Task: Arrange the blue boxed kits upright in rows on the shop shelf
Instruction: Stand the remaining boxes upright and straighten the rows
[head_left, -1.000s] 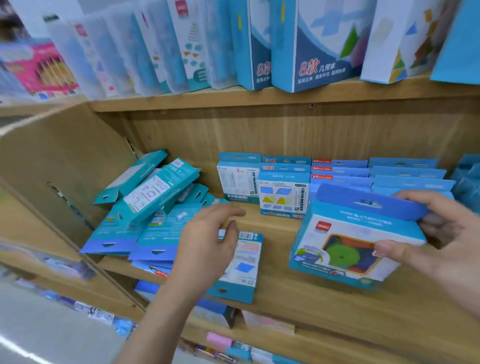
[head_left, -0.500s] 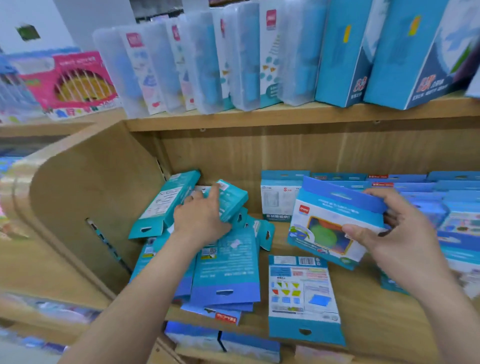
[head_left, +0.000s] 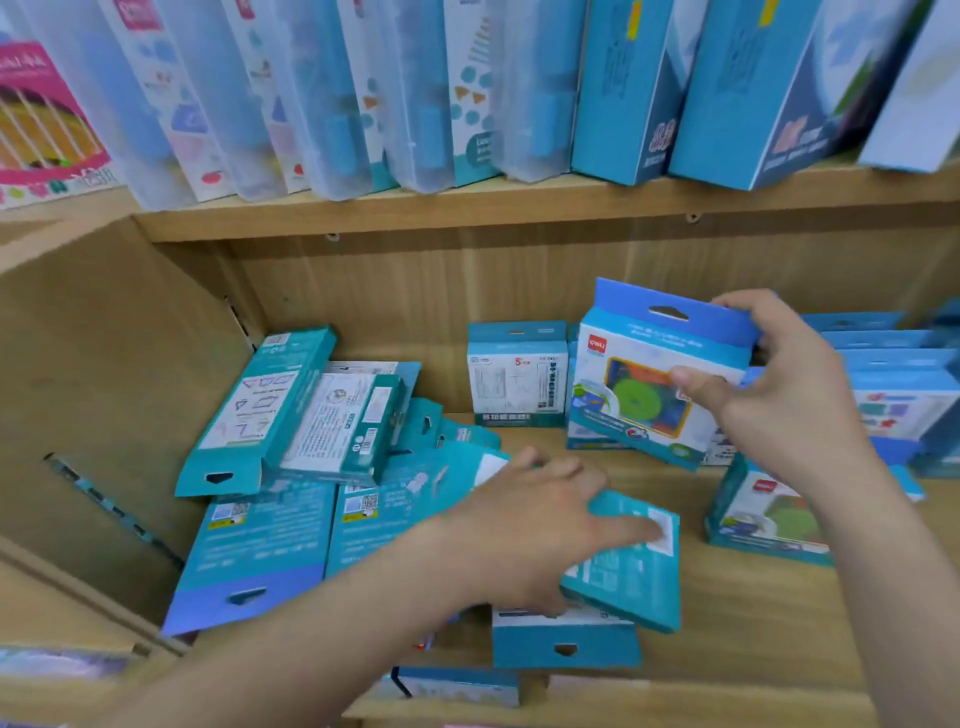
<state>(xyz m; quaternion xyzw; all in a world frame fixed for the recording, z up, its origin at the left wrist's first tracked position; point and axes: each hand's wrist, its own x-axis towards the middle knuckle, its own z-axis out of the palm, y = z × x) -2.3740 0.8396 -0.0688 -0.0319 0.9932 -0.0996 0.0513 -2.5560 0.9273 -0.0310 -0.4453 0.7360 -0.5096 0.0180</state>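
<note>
My right hand (head_left: 769, 395) grips a blue boxed kit (head_left: 639, 379) with a green disc picture, held upright above the wooden shelf (head_left: 727, 623), in front of a standing white-and-teal kit (head_left: 514, 379). My left hand (head_left: 545, 525) holds a small teal box (head_left: 634, 561) tilted over a flat kit (head_left: 566, 644) near the shelf's front. A jumbled heap of teal kits (head_left: 311, 467) lies at the left. Upright blue kits in rows (head_left: 893, 384) stand at the right, and another green-disc kit (head_left: 763, 514) sits below my right wrist.
The shelf's wooden side panel (head_left: 104, 389) closes the left end. The upper shelf (head_left: 519, 208) carries clear plastic cases (head_left: 322, 98) and tall blue boxes (head_left: 727, 93). More boxes (head_left: 457, 686) show on the shelf below.
My left hand left the heap and came right and forward, taking hold of a small teal box. My right hand shifted its kit slightly right and more upright.
</note>
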